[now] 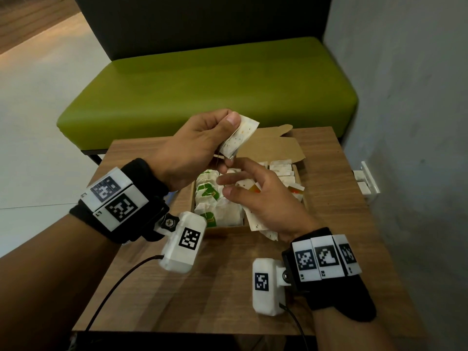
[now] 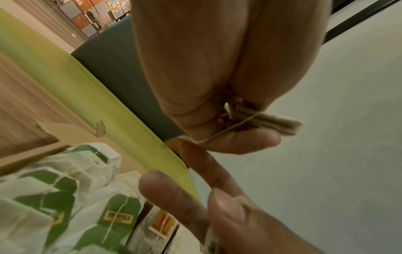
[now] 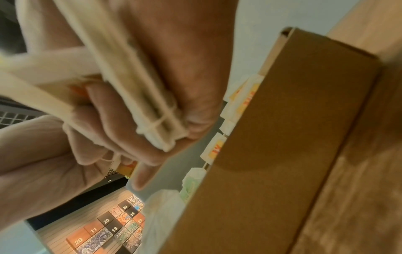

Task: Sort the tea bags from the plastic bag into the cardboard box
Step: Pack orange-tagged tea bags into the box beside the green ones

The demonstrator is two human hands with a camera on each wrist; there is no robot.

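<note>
Wood-grain worktop (image 1: 228, 287), small and square, set against a green padded bench (image 1: 202, 84) with a grey wall to one side. Landmark: open cardboard box (image 1: 276, 145), brown, lid flap folded back toward the bench, standing near the middle of the worktop. Contents of the box, bench-far side nearest the person: a loose cluster of green-tagged tea bags (image 1: 209, 191), tags reading Twinings in the left wrist view; toward the wall side of the box, white tea bags with orange-red tags (image 1: 296, 190) stood roughly in rows; a few pale bags spill over the box's near rim. Left hand (image 1: 187, 148): raised above the box, thumb and fingers pinching a small stack of white tea bags (image 1: 239, 136), their string looped across the fingers. Right hand (image 1: 263, 198): directly over the box, palm down, clutching a bundle of tea bags (image 3: 139, 96) against the palm while the forefinger reaches up toward the string below the left hand's stack. Plastic bag: not identifiable in any view; only a pale translucent shape shows beside the box in the right wrist view, too unclear to name. Progress, as judged: box largely filled and already divided by tag colour; both handfuls remain to be placed, and whether more bags wait outside the box cannot be told.
</note>
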